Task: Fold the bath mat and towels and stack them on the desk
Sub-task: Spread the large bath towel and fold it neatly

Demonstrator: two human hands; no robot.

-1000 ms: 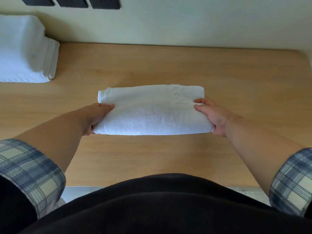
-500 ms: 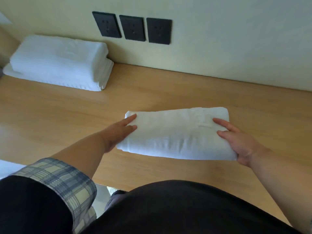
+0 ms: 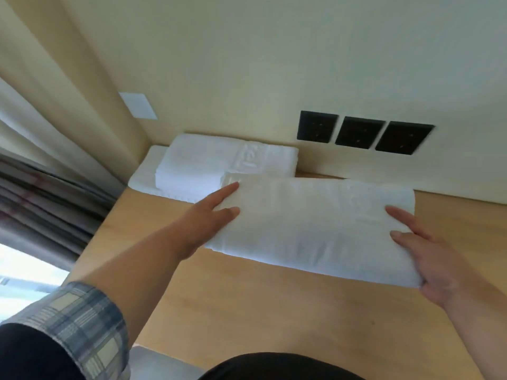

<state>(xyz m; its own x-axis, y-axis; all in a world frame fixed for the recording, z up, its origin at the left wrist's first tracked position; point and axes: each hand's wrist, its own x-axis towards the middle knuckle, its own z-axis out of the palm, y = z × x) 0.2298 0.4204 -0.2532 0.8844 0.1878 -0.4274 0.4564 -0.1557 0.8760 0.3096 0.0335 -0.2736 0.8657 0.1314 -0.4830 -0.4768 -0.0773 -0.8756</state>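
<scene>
left hand (image 3: 201, 224), right hand (image 3: 430, 259), folded towel (image 3: 315, 226): now nearer stack (image 3: 203, 165)

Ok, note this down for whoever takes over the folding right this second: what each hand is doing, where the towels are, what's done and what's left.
Left hand: straight fingers lie on the left end of the folded white terry towel; thumb hidden.
Right hand: straight fingers on its right end.
Towel: over the light wooden desk, beside the stack of folded white linens in the back left corner. Whether it touches the desk is unclear.
Done: this towel is folded and the stack is started.
Left: set this towel on the stack.
</scene>
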